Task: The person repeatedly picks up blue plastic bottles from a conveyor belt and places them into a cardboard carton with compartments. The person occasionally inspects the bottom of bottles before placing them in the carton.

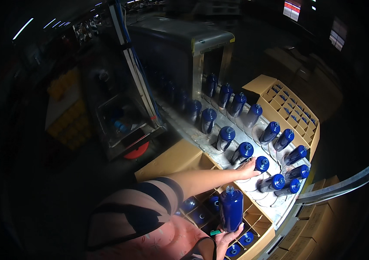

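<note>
My left hand reaches across to the conveyor and is closed around the upper part of a blue glass bottle standing there. My right hand grips a second blue bottle near its base, upright above an open cardboard box. Cardboard dividers split this box into cells, and several of them hold blue bottles. A small green piece shows beside my right hand; its kind cannot be made out. All the bottles seen have open, uncapped necks.
Several blue bottles stand in rows along the conveyor, which comes out of a metal tunnel. Across it sits another divided box with bottles. A curved metal rail and stacked cartons lie to the right, a red stool to the left.
</note>
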A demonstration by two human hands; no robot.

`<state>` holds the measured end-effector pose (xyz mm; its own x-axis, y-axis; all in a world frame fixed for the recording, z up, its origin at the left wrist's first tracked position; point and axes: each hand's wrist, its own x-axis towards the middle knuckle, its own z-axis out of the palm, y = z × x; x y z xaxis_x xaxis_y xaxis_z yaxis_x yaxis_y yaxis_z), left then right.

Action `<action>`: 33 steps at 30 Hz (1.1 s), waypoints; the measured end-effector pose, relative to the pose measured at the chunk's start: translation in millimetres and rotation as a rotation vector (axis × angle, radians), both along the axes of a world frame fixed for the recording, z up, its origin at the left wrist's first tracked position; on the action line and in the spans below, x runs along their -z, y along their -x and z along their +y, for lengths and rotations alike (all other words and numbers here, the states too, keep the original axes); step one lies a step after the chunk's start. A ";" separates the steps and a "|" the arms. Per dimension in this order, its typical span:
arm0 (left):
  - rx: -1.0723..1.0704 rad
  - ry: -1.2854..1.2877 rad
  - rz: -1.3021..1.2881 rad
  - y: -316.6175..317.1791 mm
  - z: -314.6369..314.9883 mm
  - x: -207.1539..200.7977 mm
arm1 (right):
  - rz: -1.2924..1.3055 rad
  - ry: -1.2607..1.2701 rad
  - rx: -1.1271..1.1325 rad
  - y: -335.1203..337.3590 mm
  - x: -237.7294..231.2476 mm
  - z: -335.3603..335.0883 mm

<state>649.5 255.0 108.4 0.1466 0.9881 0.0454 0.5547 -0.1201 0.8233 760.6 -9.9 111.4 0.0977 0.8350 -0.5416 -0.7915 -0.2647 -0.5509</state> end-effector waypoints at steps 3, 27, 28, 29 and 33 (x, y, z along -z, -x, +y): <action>0.067 0.295 -0.446 34.6 -54.1 12.0 | 0.011 0.049 0.042 -7.5 8.2 -2.9; -0.172 0.589 -1.165 210.5 -224.7 -44.9 | 0.009 -0.286 -0.491 72.9 -41.4 3.4; -0.220 0.620 -1.219 209.1 -225.2 -40.6 | -0.035 -0.258 -0.531 69.4 -42.2 2.8; -0.230 0.639 -1.270 206.8 -225.6 -36.4 | -0.080 -0.246 -0.565 64.4 -42.8 3.1; -0.258 0.591 -1.496 198.6 -227.9 -24.1 | -0.468 -0.295 -0.524 24.2 -38.3 21.8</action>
<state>450.9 27.1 132.5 0.1596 0.9087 -0.3858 -0.7831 0.3545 0.5109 736.4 11.9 149.7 -0.1867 0.9392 -0.2882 -0.2698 -0.3311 -0.9042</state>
